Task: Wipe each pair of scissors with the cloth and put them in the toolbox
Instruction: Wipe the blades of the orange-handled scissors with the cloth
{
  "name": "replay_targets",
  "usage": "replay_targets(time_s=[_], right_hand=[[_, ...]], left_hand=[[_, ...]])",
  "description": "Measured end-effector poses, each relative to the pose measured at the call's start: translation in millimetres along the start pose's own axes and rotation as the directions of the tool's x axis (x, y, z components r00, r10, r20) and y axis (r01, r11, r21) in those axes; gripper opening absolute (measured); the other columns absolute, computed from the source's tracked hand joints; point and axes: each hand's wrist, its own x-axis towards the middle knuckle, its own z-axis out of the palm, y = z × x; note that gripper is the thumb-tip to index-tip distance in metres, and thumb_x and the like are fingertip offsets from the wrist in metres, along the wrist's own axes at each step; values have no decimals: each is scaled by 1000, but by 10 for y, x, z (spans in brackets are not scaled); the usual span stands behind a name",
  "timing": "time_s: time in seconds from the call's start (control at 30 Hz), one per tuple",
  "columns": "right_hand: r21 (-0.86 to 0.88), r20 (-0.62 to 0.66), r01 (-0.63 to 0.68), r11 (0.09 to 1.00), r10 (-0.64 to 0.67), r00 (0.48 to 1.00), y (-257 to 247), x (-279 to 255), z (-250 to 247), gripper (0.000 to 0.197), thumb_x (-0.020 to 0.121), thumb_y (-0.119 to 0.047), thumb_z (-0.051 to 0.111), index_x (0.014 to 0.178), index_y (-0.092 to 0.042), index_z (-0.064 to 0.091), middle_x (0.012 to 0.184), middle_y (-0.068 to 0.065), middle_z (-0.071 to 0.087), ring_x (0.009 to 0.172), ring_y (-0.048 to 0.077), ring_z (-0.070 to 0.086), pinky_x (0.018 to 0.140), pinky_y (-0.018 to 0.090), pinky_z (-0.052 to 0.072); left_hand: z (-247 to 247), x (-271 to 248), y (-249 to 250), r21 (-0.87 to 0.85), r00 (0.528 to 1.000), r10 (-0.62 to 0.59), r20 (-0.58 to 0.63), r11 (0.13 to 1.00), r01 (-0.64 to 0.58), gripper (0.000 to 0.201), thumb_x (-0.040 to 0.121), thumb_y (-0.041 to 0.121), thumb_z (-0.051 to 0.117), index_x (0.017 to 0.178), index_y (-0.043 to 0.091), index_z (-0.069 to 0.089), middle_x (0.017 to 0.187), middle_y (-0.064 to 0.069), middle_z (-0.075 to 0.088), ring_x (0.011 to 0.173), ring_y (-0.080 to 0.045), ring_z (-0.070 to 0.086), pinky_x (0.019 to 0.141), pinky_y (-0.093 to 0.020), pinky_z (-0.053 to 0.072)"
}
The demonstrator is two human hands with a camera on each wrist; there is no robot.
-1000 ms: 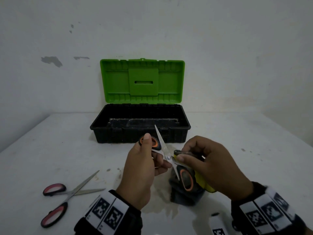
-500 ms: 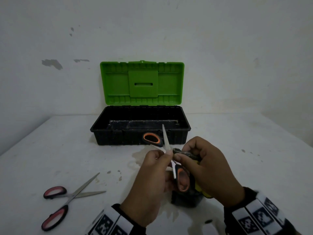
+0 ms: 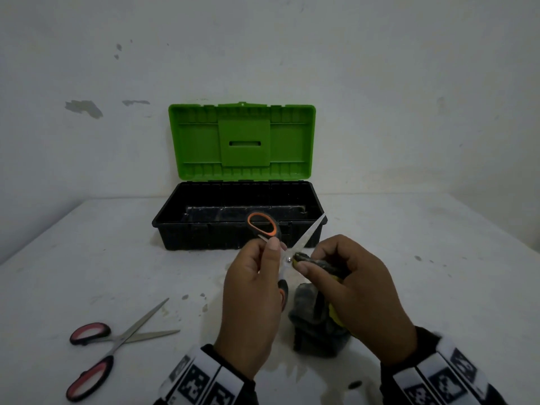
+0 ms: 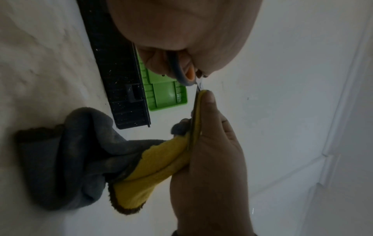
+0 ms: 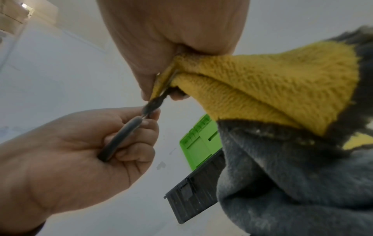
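My left hand (image 3: 251,302) has its fingers curled around the lower handle loop of the orange-handled scissors (image 3: 287,252), with the thumb pressed near the pivot; the right wrist view confirms the dark loop seated in my curled fingers (image 5: 139,143). My right hand (image 3: 359,296) pinches the cloth (image 4: 157,159) between thumb and forefinger, folded over one blade right beside the pivot, so the two hands nearly touch at that point. The cloth is yellow on the inner face and grey on the outer; its loose end hangs below my right hand and bunches on the table (image 3: 438,258) directly under my fingers. The scissors are spread open: one blade runs up and away to the right of my fingertips, its tip over the front right rim of the toolbox; the other orange loop stands above my left thumb. How much of the covered blade is inside the fold I cannot tell. Beyond my fingers sits the toolbox (image 3: 187,226), black tray open, green lid (image 3: 242,141) upright against the wall. Well to the left of my left hand, a second pair, the red-handled scissors (image 3: 114,343), lies open on the table surface.
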Motion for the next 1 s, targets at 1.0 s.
replay_targets(time_s=[1.0], right_hand=[[122, -184, -202, 972, 222, 958, -17, 148, 132, 25, 80, -30, 81, 67, -16, 64, 61, -4, 62, 53, 6, 54, 52, 14, 42]], left_hand=[[-120, -4, -141, 136, 986, 164, 13, 977, -164, 32, 97, 33, 45, 76, 11, 55, 56, 5, 46, 49, -4, 38, 45, -17, 35]])
